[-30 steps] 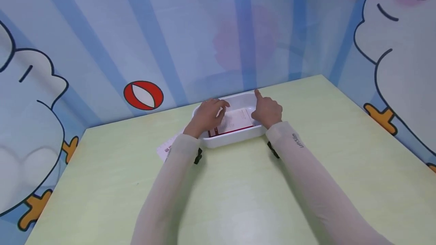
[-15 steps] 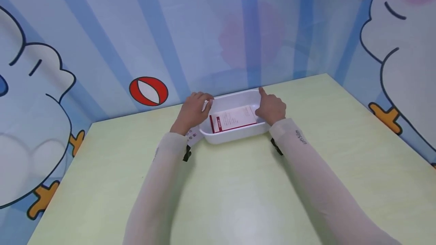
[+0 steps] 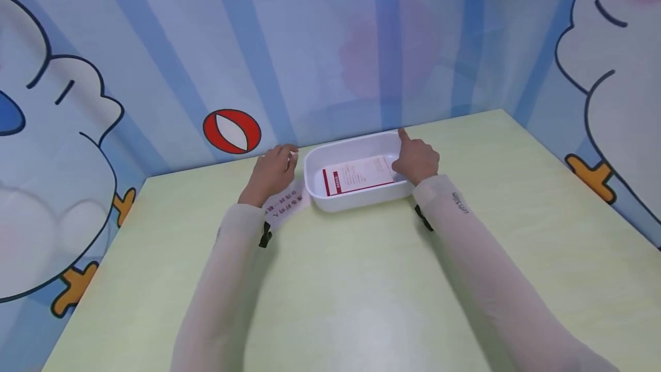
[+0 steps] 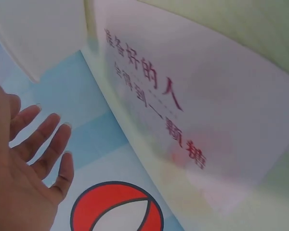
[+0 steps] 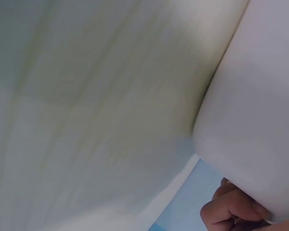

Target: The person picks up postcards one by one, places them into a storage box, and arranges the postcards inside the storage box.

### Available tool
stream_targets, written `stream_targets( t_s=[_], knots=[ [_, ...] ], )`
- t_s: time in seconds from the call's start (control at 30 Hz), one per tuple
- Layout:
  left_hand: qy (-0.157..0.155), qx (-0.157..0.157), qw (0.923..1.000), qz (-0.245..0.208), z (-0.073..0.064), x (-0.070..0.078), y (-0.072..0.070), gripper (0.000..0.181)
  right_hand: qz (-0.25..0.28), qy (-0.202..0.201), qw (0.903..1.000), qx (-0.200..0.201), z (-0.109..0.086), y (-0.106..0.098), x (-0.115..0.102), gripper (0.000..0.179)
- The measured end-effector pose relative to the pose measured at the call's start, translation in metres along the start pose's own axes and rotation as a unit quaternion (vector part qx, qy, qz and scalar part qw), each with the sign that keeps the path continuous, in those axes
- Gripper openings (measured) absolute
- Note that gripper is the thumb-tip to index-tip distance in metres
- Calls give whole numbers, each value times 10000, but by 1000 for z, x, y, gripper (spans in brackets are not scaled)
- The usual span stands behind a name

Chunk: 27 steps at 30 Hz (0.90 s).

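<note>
A white rectangular tray (image 3: 356, 200) stands on the table against the back wall. Flat inside it lies a white printed card or booklet (image 3: 364, 174) with a red edge. My right hand (image 3: 417, 159) grips the tray's right end; in the right wrist view its curled fingers (image 5: 229, 209) meet the tray rim. Left of the tray, my left hand (image 3: 271, 174) is held over a pale paper (image 3: 285, 205) with rows of red characters. In the left wrist view this hand (image 4: 26, 163) has loosely spread fingers and holds nothing, apart from the paper (image 4: 231, 106).
The pale green table (image 3: 335, 280) extends in front of the tray and to both sides. A blue striped backdrop (image 3: 330, 45) with cartoon figures and a red-and-white ball print (image 3: 232, 131) rises directly behind.
My left hand has moved left, from over the tray to beside it, uncovering the printed card inside. My right hand stays on the tray's right end. The head view has shifted slightly.
</note>
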State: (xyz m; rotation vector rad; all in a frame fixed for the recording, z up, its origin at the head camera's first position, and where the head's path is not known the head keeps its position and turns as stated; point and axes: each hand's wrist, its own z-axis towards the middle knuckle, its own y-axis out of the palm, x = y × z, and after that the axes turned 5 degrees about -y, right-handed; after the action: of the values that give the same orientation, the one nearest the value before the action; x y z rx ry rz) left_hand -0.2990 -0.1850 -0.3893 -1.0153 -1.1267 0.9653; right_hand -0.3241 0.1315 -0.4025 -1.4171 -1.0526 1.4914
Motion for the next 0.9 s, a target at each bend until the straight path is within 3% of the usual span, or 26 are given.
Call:
stream_targets(
  t_s=[0.33, 0.57, 0.9],
  knots=[
    [-642, -588, 9961, 153, -14, -18, 2, 43, 27, -35, 10000, 26, 0, 1, 0, 86],
    [-1103, -1179, 9866, 213, -24, -28, 0, 53, 46, -145, 9999, 13, -1, 1, 1, 86],
    [-1284, -1864, 9732, 408, -32, -35, 0, 69, 58, -146, 9999, -14, -2, 0, 1, 85]
  ],
)
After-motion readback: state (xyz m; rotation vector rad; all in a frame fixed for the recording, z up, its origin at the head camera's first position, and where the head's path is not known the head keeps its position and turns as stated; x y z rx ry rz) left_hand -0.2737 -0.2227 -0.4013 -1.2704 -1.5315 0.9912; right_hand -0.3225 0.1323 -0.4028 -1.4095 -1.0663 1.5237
